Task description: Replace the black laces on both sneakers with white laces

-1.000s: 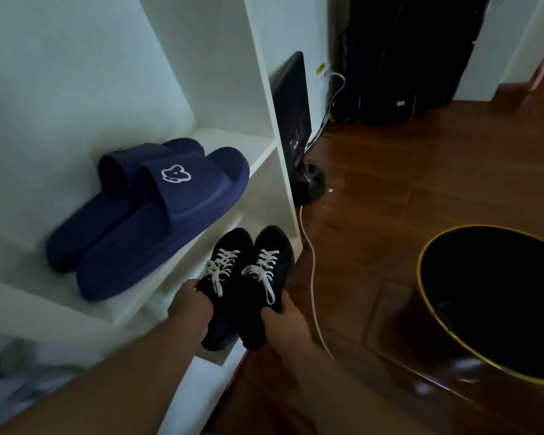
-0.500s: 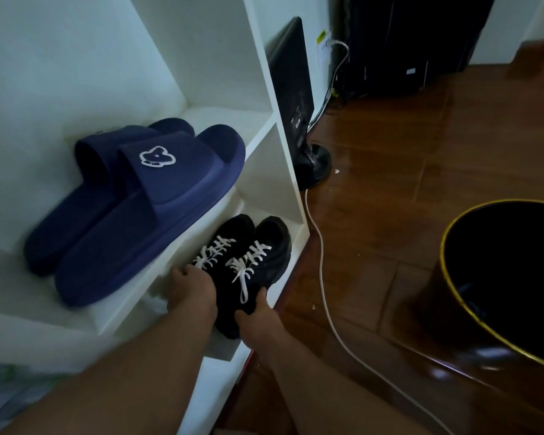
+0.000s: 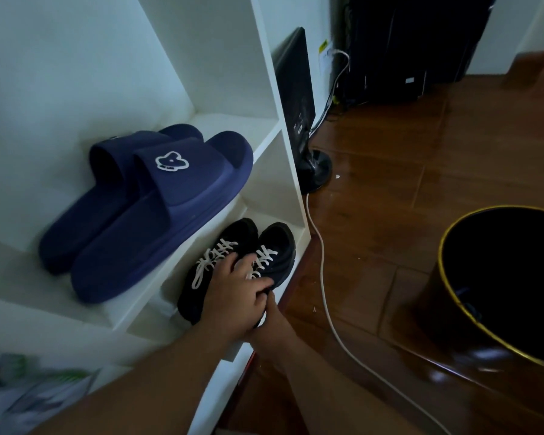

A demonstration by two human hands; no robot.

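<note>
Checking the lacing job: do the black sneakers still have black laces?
No, both black sneakers on the lower shelf show white laces.

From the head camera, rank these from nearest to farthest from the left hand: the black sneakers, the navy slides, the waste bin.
1. Black sneakers, lower shelf, under the left hand.
2. Navy slides, on the shelf above, to its left.
3. Waste bin, on the floor, far right.

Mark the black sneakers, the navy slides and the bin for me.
black sneakers (image 3: pixel 277 246): head view, toe of the right-hand shoe.
navy slides (image 3: pixel 170 171): head view, strap of the nearer slide.
bin (image 3: pixel 446 233): head view, gold rim.
</note>
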